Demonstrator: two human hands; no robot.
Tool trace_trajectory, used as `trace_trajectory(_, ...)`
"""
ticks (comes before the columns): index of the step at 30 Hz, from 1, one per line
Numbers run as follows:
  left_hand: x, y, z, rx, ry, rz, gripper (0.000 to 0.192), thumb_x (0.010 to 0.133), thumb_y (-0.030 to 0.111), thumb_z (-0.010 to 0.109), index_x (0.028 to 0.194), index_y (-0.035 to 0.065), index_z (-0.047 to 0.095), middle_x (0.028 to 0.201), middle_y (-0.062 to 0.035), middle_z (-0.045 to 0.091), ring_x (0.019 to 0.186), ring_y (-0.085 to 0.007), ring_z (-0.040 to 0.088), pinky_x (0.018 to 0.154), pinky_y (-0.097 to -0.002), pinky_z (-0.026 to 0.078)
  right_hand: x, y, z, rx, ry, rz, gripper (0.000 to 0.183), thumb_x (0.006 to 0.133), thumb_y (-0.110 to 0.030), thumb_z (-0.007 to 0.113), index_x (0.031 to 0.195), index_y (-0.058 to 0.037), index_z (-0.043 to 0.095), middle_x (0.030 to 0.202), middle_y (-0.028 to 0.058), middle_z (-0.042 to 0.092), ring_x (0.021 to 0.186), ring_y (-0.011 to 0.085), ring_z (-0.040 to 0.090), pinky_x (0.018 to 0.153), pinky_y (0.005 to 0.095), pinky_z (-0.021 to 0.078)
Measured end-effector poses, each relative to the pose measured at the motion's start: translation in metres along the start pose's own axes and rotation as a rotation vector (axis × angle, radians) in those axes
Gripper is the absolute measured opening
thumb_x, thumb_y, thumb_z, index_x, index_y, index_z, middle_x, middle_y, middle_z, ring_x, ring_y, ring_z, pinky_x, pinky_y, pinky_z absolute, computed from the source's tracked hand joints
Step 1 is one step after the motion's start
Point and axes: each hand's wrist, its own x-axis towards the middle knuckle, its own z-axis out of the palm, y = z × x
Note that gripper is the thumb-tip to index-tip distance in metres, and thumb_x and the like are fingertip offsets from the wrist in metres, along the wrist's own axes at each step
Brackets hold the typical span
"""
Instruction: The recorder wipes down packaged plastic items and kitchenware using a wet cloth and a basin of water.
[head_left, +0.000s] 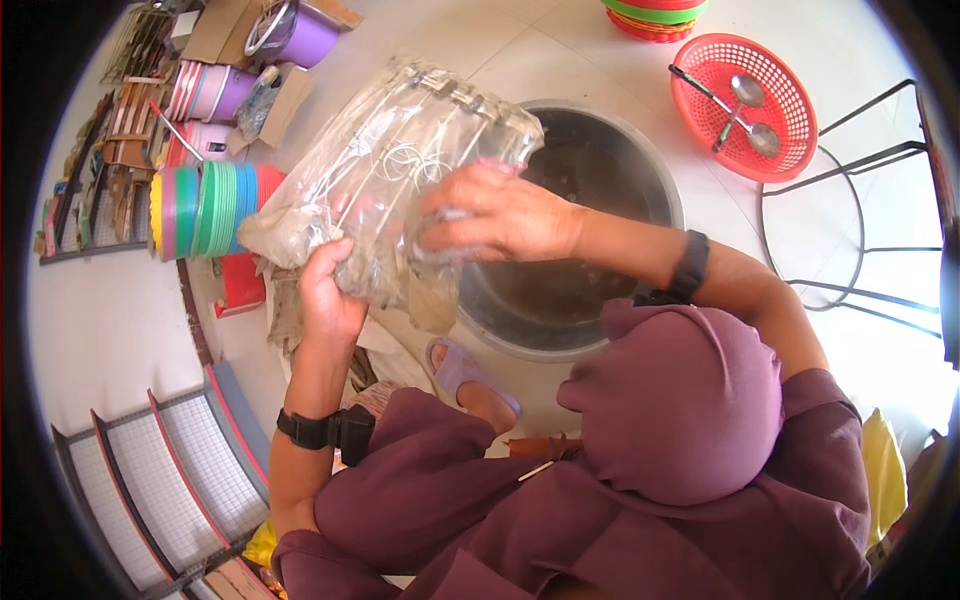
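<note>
My left hand (330, 289) grips the near lower edge of a large clear plastic wrapper (390, 161), thumb in front, fingers showing through from behind. Thin pale strips and a looped white cord (416, 161) show on or through the plastic, and its surface looks dirty and wrinkled. My right hand (495, 214), a little blurred, presses a soft greyish wad (450, 236) against the right part of the wrapper; what the wad is made of cannot be made out. Beneath, partly hidden by my right arm and the wrapper, a wide metal basin (671, 187) holds murky brown water.
A red plastic colander (802, 150) with metal spoons stands at the upper right, beside a black metal stand (855, 255). Stacked colourful plastic tubs (217, 210) and purple buckets (311, 34) are at the left. A shelf rack (191, 427) stands lower left.
</note>
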Motion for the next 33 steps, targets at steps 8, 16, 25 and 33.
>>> trace_trajectory(8, -0.014, 0.01, -0.01, 0.056, -0.003, -0.055, 0.062, 0.077, 0.002, 0.047, 0.139, 0.0004, 0.035, 0.133, -0.0154, 0.049, 0.121, -0.0314, 0.05, 0.104, -0.0457, 0.04, -0.041, 0.053, -0.01, -0.266, -0.024, 0.208, 0.041, 0.076, -0.006, 0.062, 0.114, -0.0217, 0.058, 0.113, 0.012, 0.052, 0.103, 0.033, 0.053, 0.088, 0.0398, 0.0472)
trace_trajectory(16, -0.023, 0.013, -0.035, 0.139, -0.058, -0.01, 0.072, 0.07, 0.006, 0.048, 0.14, 0.0003, 0.034, 0.134, -0.0175, 0.047, 0.126, -0.033, 0.045, 0.103, -0.0549, 0.04, 0.0, 0.074, -0.049, 0.274, 0.474, 0.942, 0.023, 0.089, -0.014, 0.059, 0.111, -0.0115, 0.061, 0.106, 0.0132, 0.054, 0.093, 0.025, 0.058, 0.079, 0.0356, 0.0498)
trace_trajectory(25, -0.024, 0.02, -0.028, 0.103, -0.097, -0.13, 0.072, 0.069, 0.006, 0.049, 0.138, -0.0003, 0.035, 0.135, -0.0173, 0.046, 0.126, -0.0341, 0.045, 0.1, -0.0594, 0.042, -0.055, 0.106, -0.022, 0.046, 0.206, 0.761, 0.029, 0.088, -0.008, 0.06, 0.117, -0.0122, 0.062, 0.119, 0.0151, 0.052, 0.103, 0.0268, 0.059, 0.088, 0.0341, 0.0487)
trace_trajectory(33, -0.029, 0.018, -0.028, 0.324, -0.06, 0.007, 0.059, 0.074, 0.002, 0.054, 0.133, -0.0001, 0.044, 0.126, -0.0136, 0.054, 0.107, -0.0291, 0.059, 0.094, -0.0452, 0.046, 0.038, 0.03, -0.039, -0.055, 0.462, 0.377, 0.037, 0.082, -0.007, 0.065, 0.118, -0.0132, 0.06, 0.122, 0.0154, 0.05, 0.109, 0.0315, 0.053, 0.089, 0.0373, 0.0475)
